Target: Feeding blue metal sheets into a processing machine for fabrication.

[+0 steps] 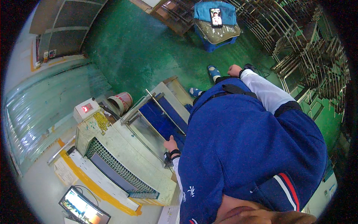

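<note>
My left hand (171,144) is low over a deep blue rectangular panel or basin (154,118) on the pale bench-like machine to my left. Its thumb is raised apart from the fingers, and nothing shows in it. A thin metal rod (161,107) runs lengthwise over the blue surface. My right hand (234,70) hangs out at my right side with its fingers curled in, and I see nothing in it. Both wrists wear dark bands with a small black device.
A control box (87,109) with red digits sits on the machine (123,140), beside a bucket (121,102). A monitor (84,206) stands at lower left. Ahead, a phone (216,18) lies on a cushioned blue stool (218,35). Metal racks (298,44) crowd the right. The floor (141,48) is green.
</note>
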The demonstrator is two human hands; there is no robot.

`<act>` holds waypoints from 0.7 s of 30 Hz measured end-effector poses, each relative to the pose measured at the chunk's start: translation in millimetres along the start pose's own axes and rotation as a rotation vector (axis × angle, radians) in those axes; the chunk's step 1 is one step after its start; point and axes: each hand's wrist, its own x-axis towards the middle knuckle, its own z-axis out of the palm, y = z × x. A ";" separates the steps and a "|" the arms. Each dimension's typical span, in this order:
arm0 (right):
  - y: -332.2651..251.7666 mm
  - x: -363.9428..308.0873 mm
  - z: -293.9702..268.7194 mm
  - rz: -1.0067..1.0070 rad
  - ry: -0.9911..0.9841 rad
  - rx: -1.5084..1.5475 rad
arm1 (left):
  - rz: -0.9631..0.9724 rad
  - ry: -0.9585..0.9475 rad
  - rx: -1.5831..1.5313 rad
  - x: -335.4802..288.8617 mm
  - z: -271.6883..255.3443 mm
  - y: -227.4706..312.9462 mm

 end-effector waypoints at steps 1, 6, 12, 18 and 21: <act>-0.6 0.1 -0.2 0.000 0.000 0.000 | 0.000 0.000 0.000 0.9 1.2 -1.0; -0.3 0.4 5.7 0.001 0.023 0.000 | 0.007 0.025 0.061 0.7 0.4 -2.2; -1.3 -0.6 7.8 0.014 0.011 0.017 | -0.062 0.005 0.101 -3.9 -3.8 7.4; -6.6 -2.9 7.9 0.009 0.035 0.025 | 0.023 0.026 0.040 -6.5 -5.2 10.9; -7.0 -2.7 8.7 0.023 0.018 0.052 | -0.015 0.037 0.169 -9.7 -7.2 18.3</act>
